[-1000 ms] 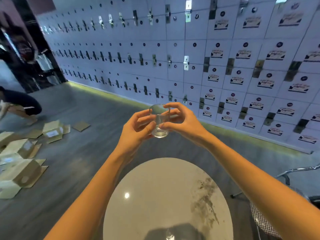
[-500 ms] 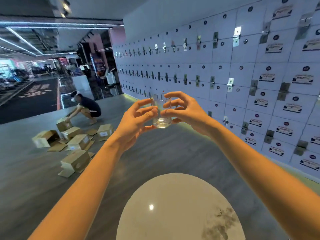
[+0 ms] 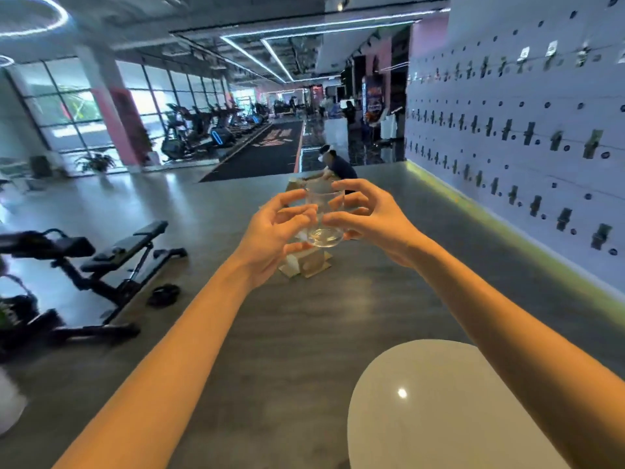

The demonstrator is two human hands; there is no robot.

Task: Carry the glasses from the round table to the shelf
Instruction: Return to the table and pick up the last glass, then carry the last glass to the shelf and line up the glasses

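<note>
A clear drinking glass (image 3: 324, 222) is held upright in front of me at chest height, gripped from both sides. My left hand (image 3: 274, 235) clasps its left side and my right hand (image 3: 367, 216) clasps its right side, fingertips around the rim and wall. The round white table (image 3: 436, 411) lies at the lower right, below my right forearm; the part of its top that shows carries no glass. No shelf is in view.
A weight bench (image 3: 111, 258) stands on the floor at the left. Cardboard boxes (image 3: 306, 264) lie on the floor straight ahead, with a crouching person (image 3: 340, 165) beyond them. A locker wall (image 3: 521, 137) runs along the right. Grey floor stretches ahead.
My view has swung left from the locker wall toward the gym hall. The table has slid to the lower right. Both hands keep the glass held out in front.
</note>
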